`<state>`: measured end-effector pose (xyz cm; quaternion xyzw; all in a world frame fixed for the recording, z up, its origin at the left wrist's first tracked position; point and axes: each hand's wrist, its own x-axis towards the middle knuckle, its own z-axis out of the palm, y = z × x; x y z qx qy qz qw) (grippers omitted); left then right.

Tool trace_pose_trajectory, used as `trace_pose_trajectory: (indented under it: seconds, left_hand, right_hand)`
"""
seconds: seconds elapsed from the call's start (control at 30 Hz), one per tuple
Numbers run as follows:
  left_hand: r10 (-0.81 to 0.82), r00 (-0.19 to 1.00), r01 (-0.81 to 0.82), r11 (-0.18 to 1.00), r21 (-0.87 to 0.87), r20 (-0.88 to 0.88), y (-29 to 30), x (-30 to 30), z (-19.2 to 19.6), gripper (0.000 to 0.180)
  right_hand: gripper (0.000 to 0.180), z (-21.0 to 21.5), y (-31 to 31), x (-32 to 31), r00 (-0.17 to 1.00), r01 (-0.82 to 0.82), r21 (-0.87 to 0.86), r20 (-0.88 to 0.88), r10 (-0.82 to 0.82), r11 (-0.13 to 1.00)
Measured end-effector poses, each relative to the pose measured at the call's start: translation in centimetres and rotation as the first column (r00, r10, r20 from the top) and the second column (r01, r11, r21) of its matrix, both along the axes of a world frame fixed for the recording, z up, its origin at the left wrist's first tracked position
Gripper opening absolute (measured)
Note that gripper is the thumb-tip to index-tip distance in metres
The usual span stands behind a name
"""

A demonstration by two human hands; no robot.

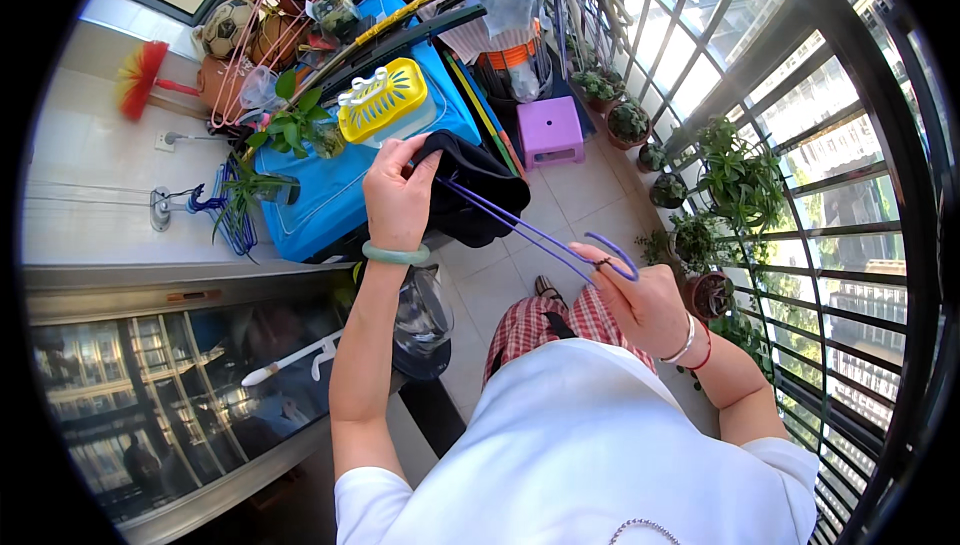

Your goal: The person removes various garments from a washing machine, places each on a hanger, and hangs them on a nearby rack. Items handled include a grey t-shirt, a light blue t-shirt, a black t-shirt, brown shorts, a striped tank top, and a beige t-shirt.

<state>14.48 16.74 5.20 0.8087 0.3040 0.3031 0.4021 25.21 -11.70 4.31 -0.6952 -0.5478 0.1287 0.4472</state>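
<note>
Pinched in my left hand is the edge of a black cloth garment, which hangs bunched to the right of the fingers. My right hand is closed on a purple clothes hanger close to its hook, and the hook curls up above the fingers. From there the hanger's two arms run up and left, and their far end goes out of sight in the black cloth. What kind of garment it is cannot be made out.
Beyond my left hand stands a blue storage box bearing a yellow basket, potted greenery and poles. A purple stool stands on the tiled floor. Potted plants line the barred railing at right. A glass-fronted cabinet is at lower left.
</note>
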Motion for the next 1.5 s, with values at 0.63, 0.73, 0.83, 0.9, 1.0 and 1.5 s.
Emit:
trace_pose_trajectory:
  seconds: [0.63, 0.73, 0.83, 0.9, 1.0, 1.5]
  left_hand:
    - [0.016, 0.927, 0.28, 0.634, 0.721, -0.374, -20.6, -10.9, 17.2, 0.022]
    - [0.02, 0.891, 0.372, 0.538, 0.756, -0.453, -20.8, -13.4, 19.0, 0.023]
    - [-0.033, 0.912, 0.347, 0.594, 0.726, -0.409, -21.5, -15.9, 20.0, 0.021]
    - [0.012, 0.944, 0.233, 0.685, 0.691, -0.33, -22.2, -17.9, 20.6, 0.021]
    - [0.08, 0.958, 0.108, 0.787, 0.607, -0.274, -21.9, -21.8, 21.8, 0.02]
    - [0.469, 0.879, -0.192, 0.512, 0.837, -0.085, -25.6, -40.4, 18.9, 0.022]
  right_hand:
    - [0.02, 5.6, -0.3, -9.9, 0.723, -0.095, 0.48, -0.569, 0.392, 0.872]
    - [0.021, 7.5, -1.3, -10.5, 0.579, -0.206, 0.527, -0.613, 0.537, 0.824]
    - [0.034, 7.4, -2.3, -11.1, 0.349, -0.375, 0.571, -0.642, 0.682, 0.73]
    - [0.043, 6.9, -2.7, -11.2, 0.153, -0.461, 0.628, -0.64, 0.753, 0.627]
    - [0.035, 5.9, -4.7, -10.5, 0.537, -0.711, 0.218, -0.445, 0.716, 0.669]
    - [0.02, 5.4, -6.9, -22.0, 0.76, -0.639, 0.48, 0.514, 0.398, 0.601]
